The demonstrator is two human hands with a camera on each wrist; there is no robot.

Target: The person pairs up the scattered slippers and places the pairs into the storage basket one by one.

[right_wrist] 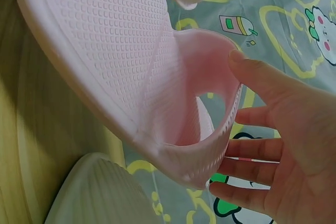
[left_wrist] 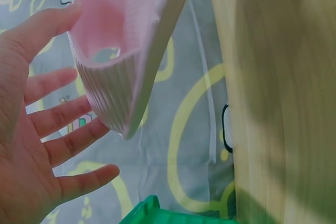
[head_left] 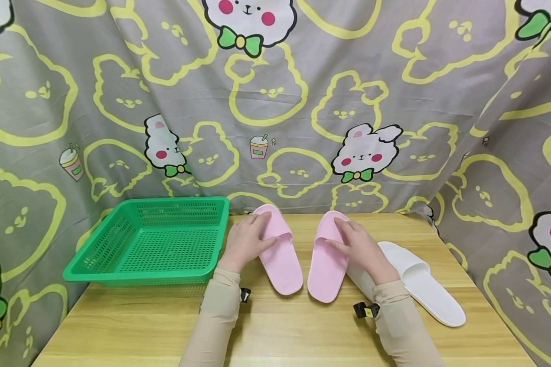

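Two pink slippers point toes-away, their toe ends raised off the table in the wrist views. My left hand (head_left: 245, 241) holds the left pink slipper (head_left: 282, 265) by its ribbed strap, thumb (left_wrist: 58, 20) at the strap's edge and fingers along its outer side. On the other one, the right pink slipper (head_left: 327, 270), my right hand (head_left: 366, 251) grips the strap the same way, thumb (right_wrist: 254, 69) on the rim. A white slipper (head_left: 433, 293) lies right of my right hand; a second white slipper (head_left: 359, 278) is mostly hidden beneath that hand and the pink slipper.
A green plastic basket (head_left: 147, 278) with perforated walls stands at the left of the wooden table (head_left: 294, 331). A grey patterned curtain (head_left: 294, 107) hangs close behind and at both sides.
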